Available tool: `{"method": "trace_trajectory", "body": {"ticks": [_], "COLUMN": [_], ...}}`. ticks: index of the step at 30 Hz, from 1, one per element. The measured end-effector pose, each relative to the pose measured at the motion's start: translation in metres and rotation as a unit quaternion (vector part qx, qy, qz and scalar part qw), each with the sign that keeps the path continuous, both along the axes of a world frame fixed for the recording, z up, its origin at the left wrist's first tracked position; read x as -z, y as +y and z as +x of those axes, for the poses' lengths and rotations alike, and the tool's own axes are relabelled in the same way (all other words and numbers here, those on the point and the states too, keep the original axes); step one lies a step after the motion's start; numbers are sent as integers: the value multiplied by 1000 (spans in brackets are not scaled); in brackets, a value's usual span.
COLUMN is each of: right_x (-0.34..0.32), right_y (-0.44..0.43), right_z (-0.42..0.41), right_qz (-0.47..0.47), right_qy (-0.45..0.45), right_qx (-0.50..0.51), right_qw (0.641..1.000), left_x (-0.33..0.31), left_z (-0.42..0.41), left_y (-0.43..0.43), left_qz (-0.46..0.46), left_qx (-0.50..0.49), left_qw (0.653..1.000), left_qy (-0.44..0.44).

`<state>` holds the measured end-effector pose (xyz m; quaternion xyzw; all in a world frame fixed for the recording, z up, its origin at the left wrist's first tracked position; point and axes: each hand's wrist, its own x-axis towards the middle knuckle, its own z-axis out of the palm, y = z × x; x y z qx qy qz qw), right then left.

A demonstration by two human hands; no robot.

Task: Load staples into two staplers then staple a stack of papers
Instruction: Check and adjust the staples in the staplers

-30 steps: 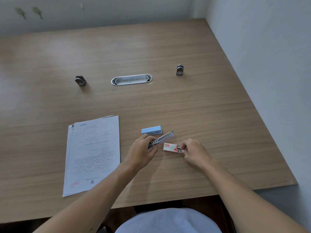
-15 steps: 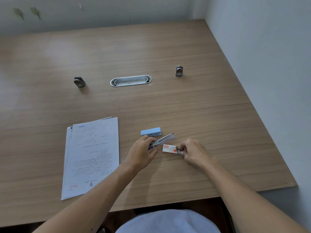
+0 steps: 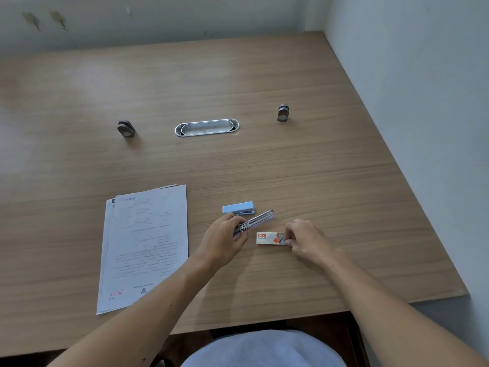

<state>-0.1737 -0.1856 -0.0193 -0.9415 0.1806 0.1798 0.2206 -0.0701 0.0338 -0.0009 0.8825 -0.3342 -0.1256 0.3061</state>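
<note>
At frame centre, the left hand (image 3: 225,238) grips an opened metal stapler (image 3: 255,222); the right hand (image 3: 304,238) pinches, seemingly, staples from a small white cardboard box (image 3: 267,238), next to load.

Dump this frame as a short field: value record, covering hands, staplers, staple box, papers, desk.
left hand: grips the opened silver metal stapler, its magazine end pointing up and away
right hand: fingertips pinching at the open end of the small white and red cardboard staple box
staple box: flat on the wooden desk, just right of the left hand
light blue stapler: closed, untouched, lying beyond the opened stapler
stack of printed white papers: left of the hands, sheets slightly fanned
staples in the opened stapler: cannot tell
</note>
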Motion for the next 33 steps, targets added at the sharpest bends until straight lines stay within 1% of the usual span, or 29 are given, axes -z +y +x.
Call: {"method": "trace_trajectory", "body": {"ticks": [6, 9, 14, 21, 24, 30, 33], "right_x": [-6, -11, -21, -40, -48, -67, -72], "right_y": [-1, -1, -2, -1, -1, 0, 4], "right_z": [-2, -3, 0, 12, 16, 26, 31], "right_qz": [19, 43, 103, 239, 295, 365, 380], "right_qy": [-31, -64, -89, -150, -180, -218, -225], "right_qx": [29, 68, 142, 257, 277, 301, 299], "right_qw": [999, 995, 980, 924, 897, 854, 846], "left_x": [-3, -5, -10, -18, -22, -32, -36], "left_z": [0, 1, 3, 11, 16, 24, 27], "left_y": [-1, -2, -3, -5, -5, -3, -2], "left_qz": [3, 5, 12, 9, 7, 9, 4], "left_qx": [7, 11, 17, 39, 44, 50, 54], "left_qw": [1000, 1000, 1000, 999, 998, 998, 997], "left_qy": [-3, -4, -6, -26, -36, -48, -57]}}
